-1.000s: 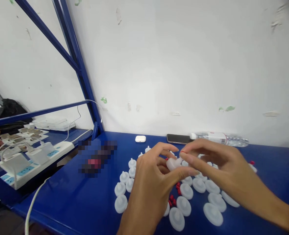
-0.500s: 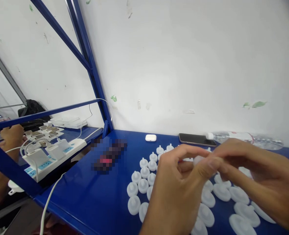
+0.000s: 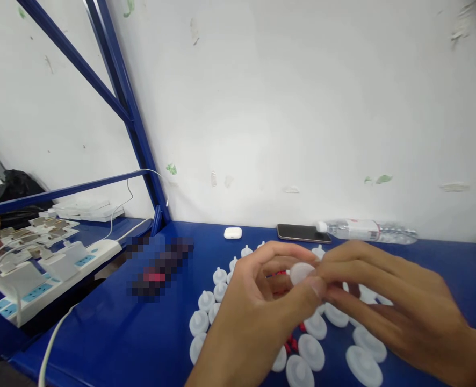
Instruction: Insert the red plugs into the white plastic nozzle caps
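The step in hand appeared to be close two-handed work on one small piece, above the blue-painted bench (image 3: 141,338). The left hand (image 3: 254,306) held a translucent white plastic disc (image 3: 301,273) pinched between thumb and fingers, raised over the other pieces. The right hand (image 3: 399,301) had its fingertips drawn together at the disc's right edge, meeting the left thumb; whether they gripped a part of their own could not be told, since the fingers hid that spot.

Beneath and around the hands lay loose white round plastic pieces with central nubs (image 3: 311,352), with small bright red pieces (image 3: 292,344) among them. The work looked unfinished at that point. The next move, as judged, called for a steady left pinch and small, aligned right fingertip motion, without tilting the disc or brushing the pieces below.
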Available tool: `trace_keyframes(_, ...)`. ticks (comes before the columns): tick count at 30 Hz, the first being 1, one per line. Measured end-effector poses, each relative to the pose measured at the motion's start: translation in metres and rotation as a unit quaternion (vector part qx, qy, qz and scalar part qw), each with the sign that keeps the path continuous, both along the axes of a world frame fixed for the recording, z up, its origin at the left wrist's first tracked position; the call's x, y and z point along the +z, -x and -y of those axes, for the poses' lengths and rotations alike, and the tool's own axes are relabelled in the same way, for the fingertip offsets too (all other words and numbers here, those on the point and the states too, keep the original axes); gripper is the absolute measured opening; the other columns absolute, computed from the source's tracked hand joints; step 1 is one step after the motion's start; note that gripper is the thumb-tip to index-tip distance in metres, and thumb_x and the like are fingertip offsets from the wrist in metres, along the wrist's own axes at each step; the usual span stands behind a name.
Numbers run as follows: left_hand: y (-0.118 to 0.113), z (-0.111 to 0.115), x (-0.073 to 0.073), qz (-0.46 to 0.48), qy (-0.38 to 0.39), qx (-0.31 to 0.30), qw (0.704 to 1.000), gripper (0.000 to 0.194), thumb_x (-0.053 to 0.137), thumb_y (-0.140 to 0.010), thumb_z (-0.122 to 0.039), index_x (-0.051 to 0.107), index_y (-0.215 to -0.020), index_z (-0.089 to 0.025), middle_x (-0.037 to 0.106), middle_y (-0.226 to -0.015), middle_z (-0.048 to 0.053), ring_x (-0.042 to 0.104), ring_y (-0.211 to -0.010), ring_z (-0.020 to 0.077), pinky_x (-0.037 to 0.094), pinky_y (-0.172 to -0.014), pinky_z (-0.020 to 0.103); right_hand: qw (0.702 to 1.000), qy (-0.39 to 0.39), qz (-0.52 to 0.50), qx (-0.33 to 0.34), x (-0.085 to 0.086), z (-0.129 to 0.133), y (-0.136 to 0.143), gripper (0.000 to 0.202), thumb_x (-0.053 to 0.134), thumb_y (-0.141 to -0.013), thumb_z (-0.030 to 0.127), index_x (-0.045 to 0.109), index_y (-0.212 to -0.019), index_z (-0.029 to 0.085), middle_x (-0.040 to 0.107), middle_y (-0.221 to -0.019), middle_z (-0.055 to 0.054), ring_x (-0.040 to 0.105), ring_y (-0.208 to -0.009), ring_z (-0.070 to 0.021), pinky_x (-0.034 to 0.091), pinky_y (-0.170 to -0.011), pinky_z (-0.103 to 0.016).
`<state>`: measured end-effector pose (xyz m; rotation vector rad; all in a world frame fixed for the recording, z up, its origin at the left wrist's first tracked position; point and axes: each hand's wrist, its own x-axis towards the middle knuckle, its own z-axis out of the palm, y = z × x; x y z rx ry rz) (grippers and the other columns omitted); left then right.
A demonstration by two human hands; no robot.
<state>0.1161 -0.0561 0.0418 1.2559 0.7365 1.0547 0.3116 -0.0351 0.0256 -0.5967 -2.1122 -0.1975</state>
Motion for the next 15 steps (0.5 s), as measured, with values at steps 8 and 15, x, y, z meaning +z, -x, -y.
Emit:
trace_keyframes(8,-0.0036,-0.0009,0.0002,0.03,0.008,0.006,0.999,0.035,0.089,-0.074,-0.042,0.073,-0.098,-0.022,0.072,-0.086,0.001,0.064,-0.077,0.0131,0.048,-0.07,0.023,0.999,-0.008,-0.016,0.037,0.0053,0.0034,-0.0014,0.01,0.062,-0.101,0.016,0.065,-0.109,0.022,0.069,-0.092,-0.001,0.065,-0.074,-0.0102,0.051,-0.058,-0.022)
trace_keyframes(15,-0.0065,0.0032,0.0067,0.042,0.014,0.036,0.998,0.042,0.096,-0.064,-0.038,0.075,-0.095,-0.019,0.077,-0.085,0.003,0.07,-0.076,0.0155,0.051,-0.068,0.023,0.998,-0.027,-0.02,0.061,0.0087,0.0046,-0.0025,0.011,0.061,-0.102,0.018,0.066,-0.111,0.021,0.071,-0.095,-0.001,0.068,-0.076,-0.0096,0.054,-0.062,-0.02)
